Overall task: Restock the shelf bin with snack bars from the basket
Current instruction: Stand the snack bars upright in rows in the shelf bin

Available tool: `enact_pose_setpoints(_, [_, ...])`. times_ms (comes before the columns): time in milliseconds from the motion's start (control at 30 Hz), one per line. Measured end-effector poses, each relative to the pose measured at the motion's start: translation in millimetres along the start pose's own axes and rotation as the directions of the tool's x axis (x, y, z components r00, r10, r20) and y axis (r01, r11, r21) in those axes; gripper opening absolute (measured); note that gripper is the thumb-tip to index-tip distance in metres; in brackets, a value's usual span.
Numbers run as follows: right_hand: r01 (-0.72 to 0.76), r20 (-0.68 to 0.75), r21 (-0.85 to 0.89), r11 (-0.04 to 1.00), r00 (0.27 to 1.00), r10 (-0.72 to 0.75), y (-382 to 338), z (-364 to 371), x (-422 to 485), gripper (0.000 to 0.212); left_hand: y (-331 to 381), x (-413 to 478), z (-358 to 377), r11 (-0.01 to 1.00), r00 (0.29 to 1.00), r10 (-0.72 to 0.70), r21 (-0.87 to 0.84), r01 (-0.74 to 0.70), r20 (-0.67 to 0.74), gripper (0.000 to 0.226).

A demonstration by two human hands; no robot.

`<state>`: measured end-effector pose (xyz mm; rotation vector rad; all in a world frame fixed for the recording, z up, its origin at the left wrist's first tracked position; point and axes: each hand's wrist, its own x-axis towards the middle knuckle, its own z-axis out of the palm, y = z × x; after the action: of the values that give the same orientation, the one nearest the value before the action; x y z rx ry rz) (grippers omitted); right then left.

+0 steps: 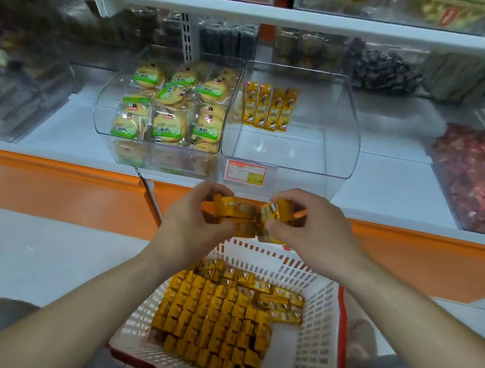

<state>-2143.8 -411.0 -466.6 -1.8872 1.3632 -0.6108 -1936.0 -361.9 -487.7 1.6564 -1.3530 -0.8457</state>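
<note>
A white plastic basket (pixel 316 334) with slotted lattice walls and a red rim is seen lowest, packed with small rectangular snack bars (pixel 215 320) in glossy yellow wrappers. Above it a bundle of bars (pixel 240 211) is gripped at both ends: the left hand (pixel 196 218) has its fingers curled round one end, the right hand (pixel 319 226) round the other. On the white shelf (pixel 390 186), round film-wrapped biscuits (pixel 171 105) fill a clear tub. Just beside it, the clear, curved-front shelf bin (pixel 333 153) holds four upright bars (pixel 269 108) at its back left.
</note>
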Motion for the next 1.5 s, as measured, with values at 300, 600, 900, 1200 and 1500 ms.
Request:
enact_pose_setpoints(300, [-0.083, -0.029, 0.326, 0.942, 0.995, 0.097, -5.1, 30.3, 27.3, 0.027, -8.3, 17.1, 21.1, 0.945, 0.958, 0.286, 0.173, -0.277, -0.029, 0.045])
enact_pose_setpoints(600, [-0.273, 0.201, 0.596, 0.756, 0.961, 0.188, -0.2, 11.1, 43.6, 0.030, -9.1, 29.8, -2.1, 0.927, 0.935, 0.279, 0.191, -0.322, 0.220, 0.079])
enact_pose_setpoints(900, [-0.376, 0.448, 0.666, 0.644, 0.892, 0.058, -10.9, -11.4, 40.7, 0.046, 22.5, 18.9, -22.7, 0.962, 0.928, 0.265, -0.006, -0.273, 0.261, 0.055])
enact_pose_setpoints(1200, [-0.264, 0.229, 0.783, 0.563, 0.964, 0.133, -18.3, -7.6, 31.6, 0.051, 16.7, 17.6, -7.7, 0.943, 0.984, 0.073, -0.333, -0.016, 0.160, 0.060])
enact_pose_setpoints(1500, [-0.209, 0.159, 0.819, 0.534, 0.977, 0.139, -20.9, -16.1, 27.6, 0.026, 11.9, 27.2, -15.8, 0.832, 0.979, -0.133, -0.520, 0.195, 0.153, 0.039])
